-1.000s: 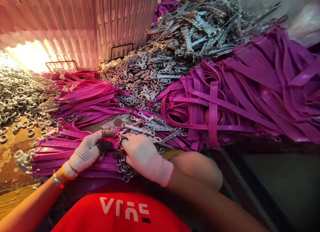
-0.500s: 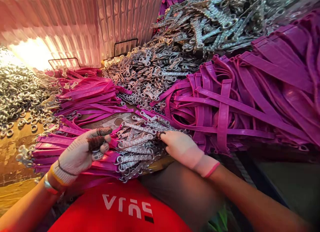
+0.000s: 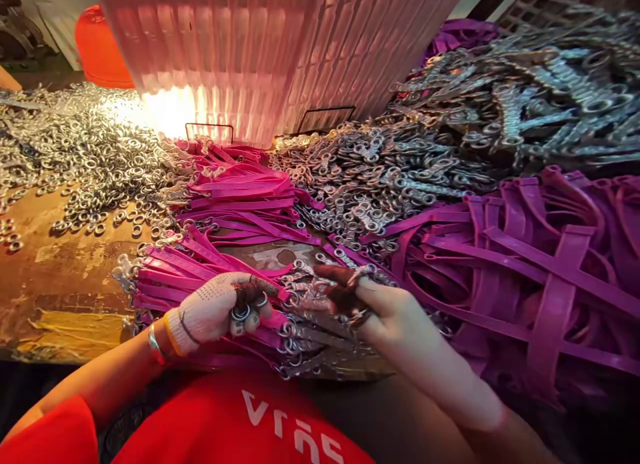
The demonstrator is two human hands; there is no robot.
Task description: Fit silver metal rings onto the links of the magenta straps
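My left hand (image 3: 220, 311), in a white dotted glove, grips a small metal ring (image 3: 241, 313) against a bundle of pink straps (image 3: 170, 277) whose ends carry metal links. My right hand (image 3: 380, 304), also gloved with dark stained fingertips, pinches a metal chain link (image 3: 327, 292) just above a row of links (image 3: 310, 331) at the table's front edge. The two hands are close together, a short gap between them.
A heap of loose silver rings (image 3: 85, 157) covers the left of the worn table (image 3: 65, 277). Piles of chain links (image 3: 380, 171) lie at centre and back right. Loose purple straps (image 3: 540, 271) fill the right. A ribbed pink panel (image 3: 260, 51) stands behind.
The camera swung left and up. My right hand lifted off the row of links and now pinches one link. My left hand stayed on the strap bundle.
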